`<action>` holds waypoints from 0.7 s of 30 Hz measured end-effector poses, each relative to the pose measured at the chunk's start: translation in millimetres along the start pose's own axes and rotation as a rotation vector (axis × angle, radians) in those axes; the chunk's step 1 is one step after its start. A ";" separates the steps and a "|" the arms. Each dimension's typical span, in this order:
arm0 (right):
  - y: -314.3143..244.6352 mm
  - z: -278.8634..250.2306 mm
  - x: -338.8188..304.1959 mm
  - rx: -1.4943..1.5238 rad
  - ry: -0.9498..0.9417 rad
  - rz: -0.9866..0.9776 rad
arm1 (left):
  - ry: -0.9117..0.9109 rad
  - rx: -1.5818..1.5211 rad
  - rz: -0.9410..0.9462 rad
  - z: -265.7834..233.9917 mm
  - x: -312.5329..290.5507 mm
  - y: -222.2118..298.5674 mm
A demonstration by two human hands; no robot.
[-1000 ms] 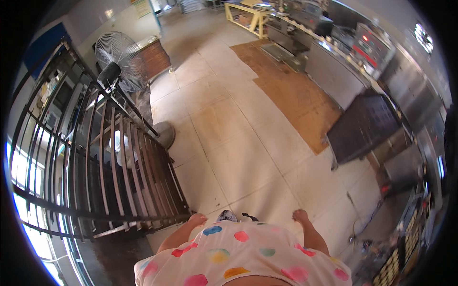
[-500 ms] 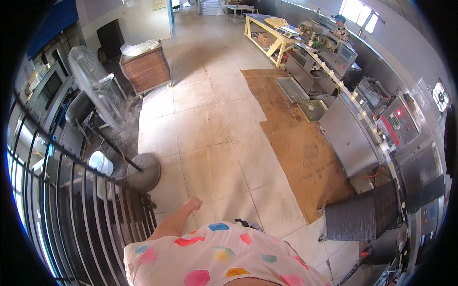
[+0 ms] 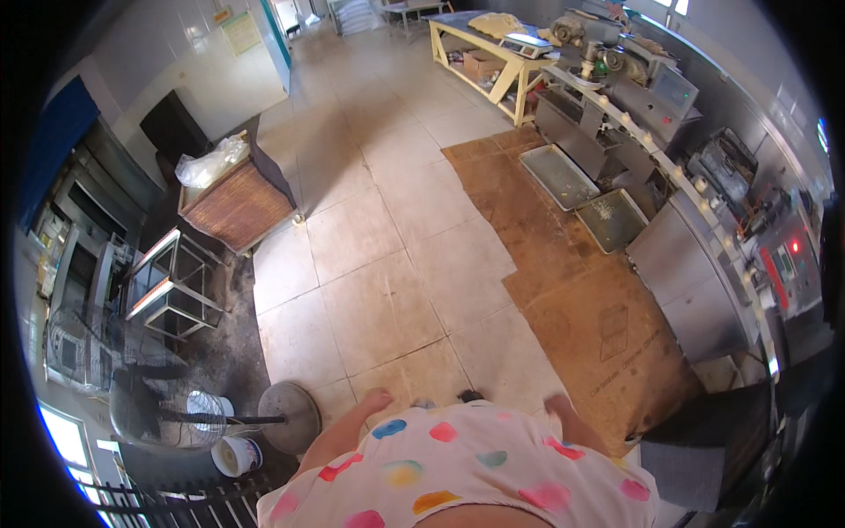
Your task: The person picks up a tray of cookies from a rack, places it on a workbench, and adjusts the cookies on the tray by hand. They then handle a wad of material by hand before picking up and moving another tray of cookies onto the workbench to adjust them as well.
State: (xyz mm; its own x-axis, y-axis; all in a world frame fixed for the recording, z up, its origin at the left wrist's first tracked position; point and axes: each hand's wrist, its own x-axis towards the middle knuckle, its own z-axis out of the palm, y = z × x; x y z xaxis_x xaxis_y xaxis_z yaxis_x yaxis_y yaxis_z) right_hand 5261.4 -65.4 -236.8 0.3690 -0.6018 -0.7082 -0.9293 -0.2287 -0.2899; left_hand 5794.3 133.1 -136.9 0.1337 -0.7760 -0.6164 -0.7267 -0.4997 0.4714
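My left hand (image 3: 377,401) hangs at my side over the pale floor tiles, its fingers loosely curled and nothing visible in it. A round metal fan base (image 3: 289,419) stands on the floor to its left, with the pole and wire cage of the standing fan (image 3: 81,348) reaching further left. On the other side of my body hangs my right hand (image 3: 557,405), above the edge of the brown floor cardboard (image 3: 616,330). It is small and blurred, so its fingers do not show clearly. Neither hand touches anything I can see.
A processing line with a control box (image 3: 789,255) runs along the right, with metal trays (image 3: 559,176) on the floor beside it. A wheeled brown bin (image 3: 238,207), a metal frame stand (image 3: 176,286) and white buckets (image 3: 238,456) are on the left. A yellow-framed table (image 3: 493,75) stands ahead.
I have moved forward along the tiles; the railing has slid back to the lower left, and the bin and trays look nearer. My right hand has come into view.
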 end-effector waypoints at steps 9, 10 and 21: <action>-306.0 -364.3 275.6 0.759 0.421 -0.336 | -0.048 -0.173 -0.660 -125.5 74.7 -127.1; -333.3 -376.6 300.9 0.853 0.343 -0.325 | -0.055 -0.261 -0.769 -156.8 105.9 -138.8; -334.0 -401.2 451.7 0.247 -0.137 0.098 | 0.304 -0.344 0.064 -577.1 537.8 -16.7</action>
State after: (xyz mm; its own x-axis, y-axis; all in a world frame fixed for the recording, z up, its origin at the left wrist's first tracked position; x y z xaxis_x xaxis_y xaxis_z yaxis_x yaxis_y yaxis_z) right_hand 5733.5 -567.8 -201.6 0.2915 -0.4993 -0.8159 -0.9357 0.0285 -0.3517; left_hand 6267.2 -498.0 -112.3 0.3248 -0.8612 -0.3909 -0.4812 -0.5063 0.7156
